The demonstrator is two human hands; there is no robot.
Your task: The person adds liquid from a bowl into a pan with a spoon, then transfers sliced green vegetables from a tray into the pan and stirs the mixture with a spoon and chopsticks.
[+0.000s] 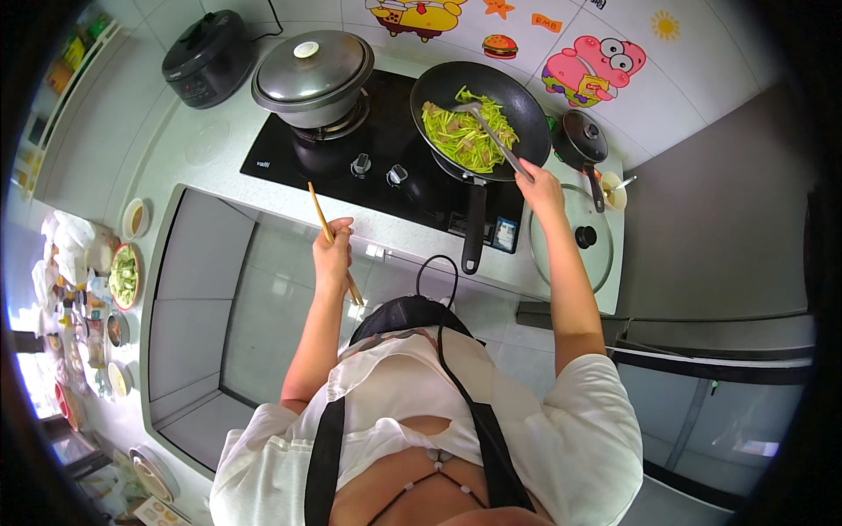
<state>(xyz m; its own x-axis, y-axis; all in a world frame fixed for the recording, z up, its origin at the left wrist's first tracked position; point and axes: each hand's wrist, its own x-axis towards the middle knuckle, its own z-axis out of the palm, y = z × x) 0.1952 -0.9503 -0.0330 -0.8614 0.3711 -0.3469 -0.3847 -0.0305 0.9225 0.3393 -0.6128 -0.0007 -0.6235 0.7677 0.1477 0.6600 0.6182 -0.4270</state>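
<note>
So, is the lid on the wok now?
No, the wok is open, showing green vegetables; a glass lid lies on the counter.

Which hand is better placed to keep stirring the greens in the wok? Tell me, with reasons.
Right. The right hand already grips the metal spatula, whose blade lies in the wok among the greens. The left hand holds chopsticks at the counter edge, short of the wok.

Right hand (537,186) gripping spatula (491,136) in wok (478,118) of green stir-fry, left hand (333,254) holding chopsticks (329,237)
</note>
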